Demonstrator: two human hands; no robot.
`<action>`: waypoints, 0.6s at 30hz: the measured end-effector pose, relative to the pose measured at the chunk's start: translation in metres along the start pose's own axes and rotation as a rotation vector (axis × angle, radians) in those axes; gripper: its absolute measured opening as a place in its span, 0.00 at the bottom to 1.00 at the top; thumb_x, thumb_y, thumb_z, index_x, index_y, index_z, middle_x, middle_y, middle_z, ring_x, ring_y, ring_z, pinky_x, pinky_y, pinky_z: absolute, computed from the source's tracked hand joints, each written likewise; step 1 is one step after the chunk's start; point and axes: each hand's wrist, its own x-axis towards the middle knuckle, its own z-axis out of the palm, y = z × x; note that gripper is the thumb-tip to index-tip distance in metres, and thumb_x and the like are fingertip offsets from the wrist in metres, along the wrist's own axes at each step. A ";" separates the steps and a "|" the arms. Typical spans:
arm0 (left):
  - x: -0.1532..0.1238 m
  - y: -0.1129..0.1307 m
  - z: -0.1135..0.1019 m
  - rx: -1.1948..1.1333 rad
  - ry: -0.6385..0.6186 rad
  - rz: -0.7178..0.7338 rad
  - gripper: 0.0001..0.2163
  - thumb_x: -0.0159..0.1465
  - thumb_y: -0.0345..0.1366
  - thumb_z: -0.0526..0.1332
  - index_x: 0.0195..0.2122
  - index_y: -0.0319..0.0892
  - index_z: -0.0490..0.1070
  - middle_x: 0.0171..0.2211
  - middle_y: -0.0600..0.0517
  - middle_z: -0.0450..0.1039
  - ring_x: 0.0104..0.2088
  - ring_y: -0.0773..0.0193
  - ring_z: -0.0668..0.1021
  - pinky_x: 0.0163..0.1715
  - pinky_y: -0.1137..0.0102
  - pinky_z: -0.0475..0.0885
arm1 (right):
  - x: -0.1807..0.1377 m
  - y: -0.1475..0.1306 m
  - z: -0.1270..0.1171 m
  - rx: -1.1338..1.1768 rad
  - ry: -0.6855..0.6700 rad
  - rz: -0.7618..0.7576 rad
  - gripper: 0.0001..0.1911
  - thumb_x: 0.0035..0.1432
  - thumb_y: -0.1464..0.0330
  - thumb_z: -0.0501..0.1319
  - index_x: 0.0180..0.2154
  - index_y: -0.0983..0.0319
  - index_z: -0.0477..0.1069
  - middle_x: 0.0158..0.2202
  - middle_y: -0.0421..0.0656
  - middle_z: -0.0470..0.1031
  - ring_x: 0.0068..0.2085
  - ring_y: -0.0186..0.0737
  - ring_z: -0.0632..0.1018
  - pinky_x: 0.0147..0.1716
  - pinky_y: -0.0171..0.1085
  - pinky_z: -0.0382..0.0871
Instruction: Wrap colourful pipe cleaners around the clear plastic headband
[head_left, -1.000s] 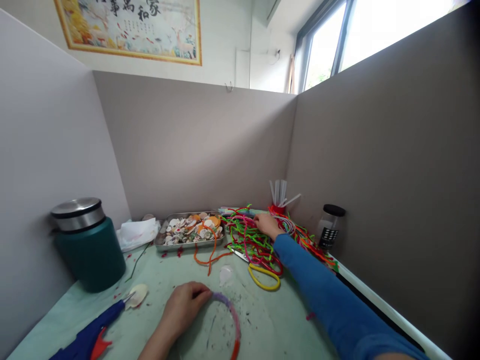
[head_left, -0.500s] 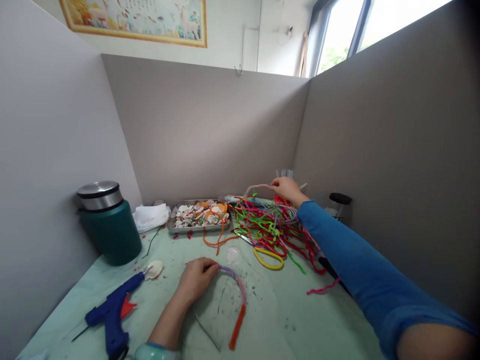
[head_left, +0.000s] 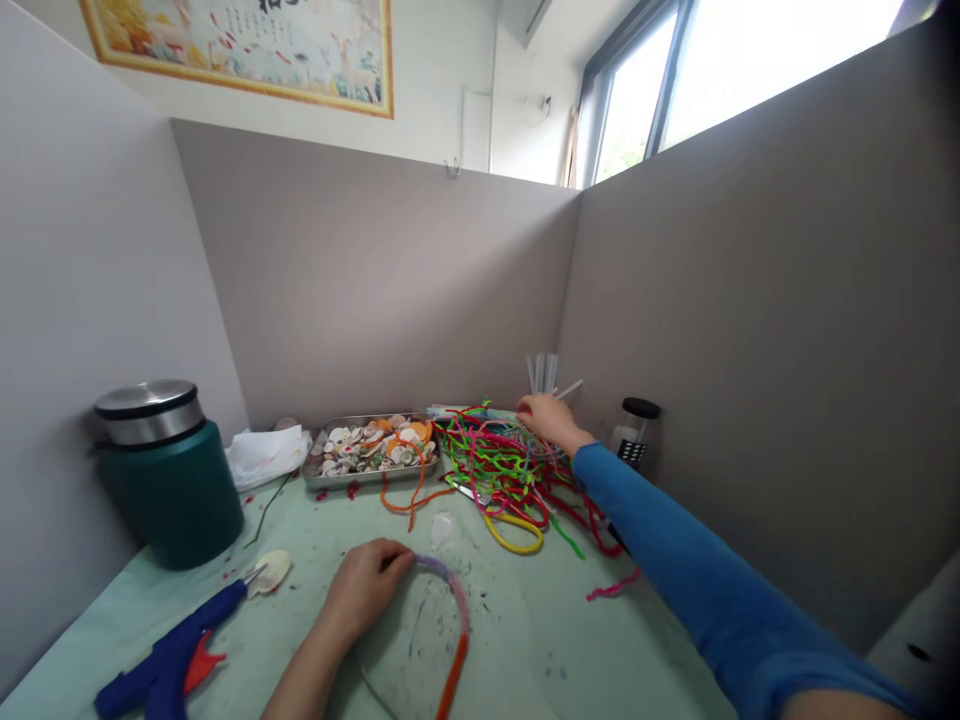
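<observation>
My left hand (head_left: 373,582) is at the front centre, its thumb and fingers closed on the end of a curved pipe cleaner (head_left: 459,596). That pipe cleaner shades from purple through pink to orange and arcs along the table. My right hand (head_left: 551,420) reaches over the far side of a tangled pile of pipe cleaners (head_left: 510,460), mostly red, green and pink. Its fingers are drawn together; what they hold, if anything, does not show. Scissors with a yellow handle (head_left: 514,545) lie partly under the pile's front edge.
A metal tray (head_left: 367,480) of shell and button-like pieces stands left of the pile. Further left are a white tissue (head_left: 266,455), a green flask (head_left: 176,490) and a blue glue gun (head_left: 176,645). A black-lidded jar (head_left: 637,425) stands by the right partition.
The view has shifted, so things sit further left. The pale pink strand in my right fingers no longer shows, and that hand is lower on the pile. My left hand keeps its hold.
</observation>
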 end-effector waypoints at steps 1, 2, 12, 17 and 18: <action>0.000 0.000 0.000 0.003 -0.004 -0.003 0.14 0.58 0.39 0.52 0.32 0.42 0.77 0.32 0.51 0.77 0.33 0.63 0.75 0.32 0.74 0.62 | -0.006 -0.005 0.006 0.008 -0.062 -0.041 0.09 0.51 0.66 0.60 0.33 0.61 0.76 0.33 0.44 0.77 0.35 0.40 0.74 0.35 0.33 0.63; 0.000 0.000 0.000 0.007 -0.008 -0.004 0.14 0.58 0.39 0.52 0.32 0.42 0.77 0.32 0.51 0.77 0.33 0.64 0.75 0.32 0.74 0.62 | -0.011 -0.010 0.013 0.017 -0.121 -0.079 0.08 0.50 0.64 0.60 0.31 0.59 0.76 0.31 0.41 0.77 0.33 0.37 0.74 0.33 0.31 0.63; -0.001 0.001 0.000 0.016 -0.022 -0.007 0.13 0.58 0.38 0.52 0.31 0.43 0.76 0.33 0.51 0.77 0.34 0.64 0.75 0.32 0.75 0.63 | -0.029 -0.035 0.057 0.009 -0.137 -0.049 0.07 0.47 0.67 0.60 0.26 0.61 0.77 0.28 0.46 0.77 0.31 0.41 0.75 0.29 0.32 0.62; -0.001 0.001 0.000 0.004 -0.011 -0.003 0.13 0.58 0.38 0.53 0.31 0.43 0.77 0.32 0.51 0.78 0.33 0.64 0.76 0.32 0.75 0.62 | 0.001 -0.017 0.021 0.138 0.021 0.008 0.10 0.49 0.64 0.58 0.27 0.61 0.76 0.25 0.42 0.77 0.30 0.38 0.74 0.27 0.31 0.60; -0.001 0.002 -0.001 0.002 -0.011 -0.003 0.13 0.58 0.38 0.53 0.31 0.43 0.77 0.32 0.51 0.78 0.33 0.64 0.76 0.32 0.75 0.62 | 0.006 -0.014 0.014 0.170 0.065 0.021 0.10 0.49 0.64 0.58 0.27 0.61 0.76 0.26 0.43 0.77 0.30 0.38 0.74 0.27 0.31 0.60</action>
